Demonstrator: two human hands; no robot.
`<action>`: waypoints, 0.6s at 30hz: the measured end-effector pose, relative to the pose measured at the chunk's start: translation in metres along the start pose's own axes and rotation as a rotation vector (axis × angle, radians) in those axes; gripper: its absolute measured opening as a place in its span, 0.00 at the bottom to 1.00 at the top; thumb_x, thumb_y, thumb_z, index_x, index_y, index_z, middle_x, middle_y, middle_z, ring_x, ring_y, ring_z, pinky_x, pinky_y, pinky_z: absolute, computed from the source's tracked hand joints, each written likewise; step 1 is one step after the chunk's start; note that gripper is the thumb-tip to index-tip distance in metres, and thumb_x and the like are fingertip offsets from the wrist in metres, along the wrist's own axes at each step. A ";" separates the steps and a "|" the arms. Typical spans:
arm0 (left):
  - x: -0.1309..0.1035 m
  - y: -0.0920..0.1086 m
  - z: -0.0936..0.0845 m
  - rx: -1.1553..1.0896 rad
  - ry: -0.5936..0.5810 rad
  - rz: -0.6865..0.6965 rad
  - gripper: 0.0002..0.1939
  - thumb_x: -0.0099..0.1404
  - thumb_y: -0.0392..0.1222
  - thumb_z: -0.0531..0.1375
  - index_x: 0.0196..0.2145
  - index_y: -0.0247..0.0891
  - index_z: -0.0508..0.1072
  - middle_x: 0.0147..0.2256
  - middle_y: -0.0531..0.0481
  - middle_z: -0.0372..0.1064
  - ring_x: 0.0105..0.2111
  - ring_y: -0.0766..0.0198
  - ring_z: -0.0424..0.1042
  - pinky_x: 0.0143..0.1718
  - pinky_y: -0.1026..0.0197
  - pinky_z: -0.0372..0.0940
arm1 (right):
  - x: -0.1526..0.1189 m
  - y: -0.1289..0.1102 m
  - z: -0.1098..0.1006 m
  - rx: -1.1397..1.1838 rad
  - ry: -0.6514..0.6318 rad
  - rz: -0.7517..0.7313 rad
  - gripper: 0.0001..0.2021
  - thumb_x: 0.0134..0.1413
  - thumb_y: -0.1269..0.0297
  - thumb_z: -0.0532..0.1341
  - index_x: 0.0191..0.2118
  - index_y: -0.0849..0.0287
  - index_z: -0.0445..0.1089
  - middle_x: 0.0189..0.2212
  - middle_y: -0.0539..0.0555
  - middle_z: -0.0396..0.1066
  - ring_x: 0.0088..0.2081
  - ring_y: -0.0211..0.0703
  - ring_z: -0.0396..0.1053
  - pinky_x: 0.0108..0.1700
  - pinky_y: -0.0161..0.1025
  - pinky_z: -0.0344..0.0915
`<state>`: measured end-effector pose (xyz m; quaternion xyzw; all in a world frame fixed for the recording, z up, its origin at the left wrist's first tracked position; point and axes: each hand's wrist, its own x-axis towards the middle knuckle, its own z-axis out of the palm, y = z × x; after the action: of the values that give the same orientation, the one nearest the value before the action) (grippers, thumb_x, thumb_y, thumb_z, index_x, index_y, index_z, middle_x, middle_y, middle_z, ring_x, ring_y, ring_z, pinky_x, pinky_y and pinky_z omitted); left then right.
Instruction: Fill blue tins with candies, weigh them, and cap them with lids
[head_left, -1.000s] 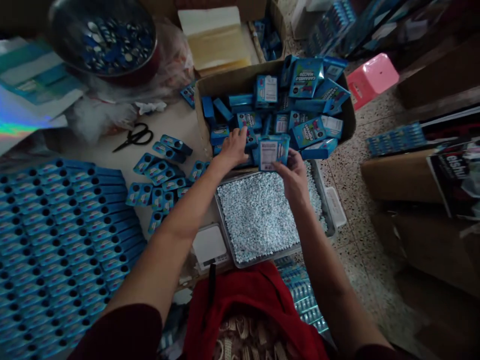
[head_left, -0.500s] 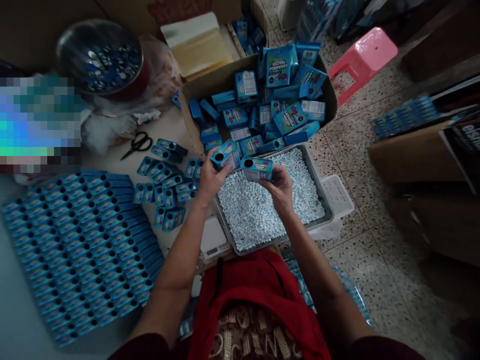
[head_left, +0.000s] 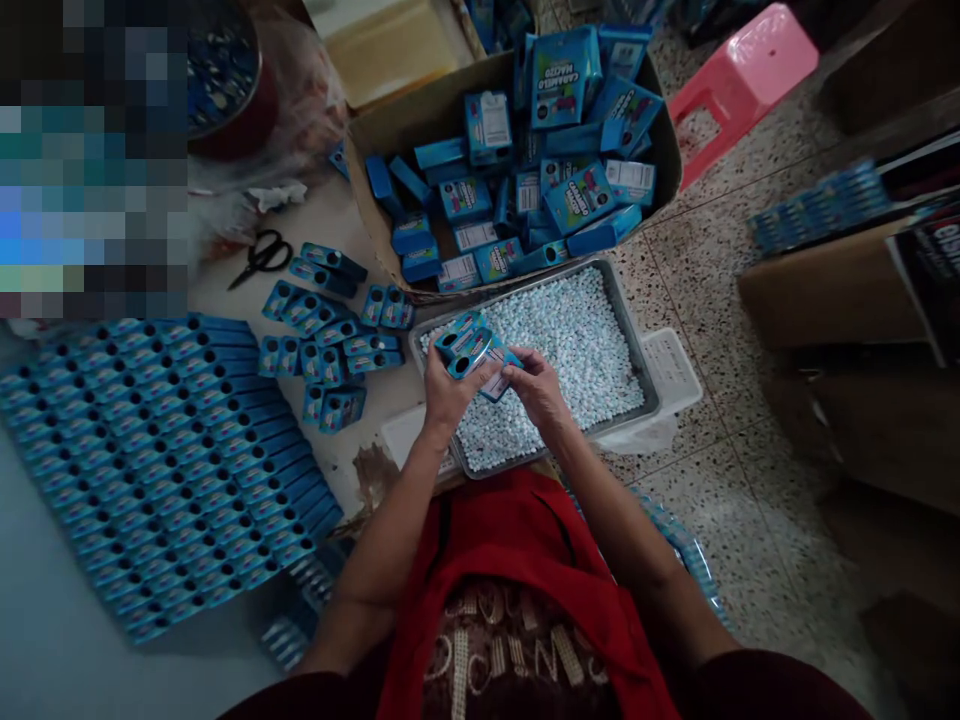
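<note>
Here, your left hand (head_left: 448, 395) curls partly closed around small blue boxes (head_left: 470, 350); your right hand (head_left: 538, 388) pinches their right edge; they're over the pellet-filled tray (head_left: 640, 345), near the cardboard carton (head_left: 412, 125).

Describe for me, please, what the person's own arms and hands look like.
The left hand and right hand are bare: no gloves, watch or bracelet shows. The forearms are uncovered too; dark, seemingly maroon sleeves begin higher up.
</note>
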<state>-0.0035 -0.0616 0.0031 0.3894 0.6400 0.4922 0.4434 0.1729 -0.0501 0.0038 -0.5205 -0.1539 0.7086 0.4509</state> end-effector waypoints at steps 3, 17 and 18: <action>-0.019 -0.011 0.017 0.080 0.155 -0.023 0.37 0.62 0.71 0.80 0.53 0.43 0.76 0.47 0.47 0.83 0.43 0.53 0.84 0.54 0.49 0.81 | -0.015 0.021 0.007 0.034 0.091 0.005 0.32 0.34 0.48 0.90 0.45 0.51 0.79 0.37 0.46 0.81 0.40 0.43 0.76 0.46 0.39 0.77; -0.022 0.008 -0.081 -0.212 -0.923 -0.146 0.62 0.50 0.68 0.89 0.75 0.54 0.70 0.73 0.32 0.75 0.77 0.31 0.73 0.73 0.34 0.76 | -0.085 0.050 -0.012 0.306 -0.380 0.796 0.29 0.50 0.39 0.83 0.49 0.51 0.79 0.40 0.55 0.87 0.36 0.56 0.83 0.33 0.51 0.86; -0.019 0.011 -0.081 -0.234 -1.044 -0.209 0.59 0.48 0.67 0.90 0.71 0.49 0.74 0.68 0.33 0.79 0.74 0.29 0.77 0.71 0.34 0.77 | -0.094 0.056 -0.008 0.337 -0.409 0.829 0.29 0.55 0.37 0.79 0.51 0.52 0.79 0.43 0.57 0.87 0.39 0.56 0.85 0.35 0.51 0.87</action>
<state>-0.0739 -0.1004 0.0275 0.4644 0.3109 0.2549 0.7891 0.1578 -0.1575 0.0181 -0.3077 0.0975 0.9312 0.1695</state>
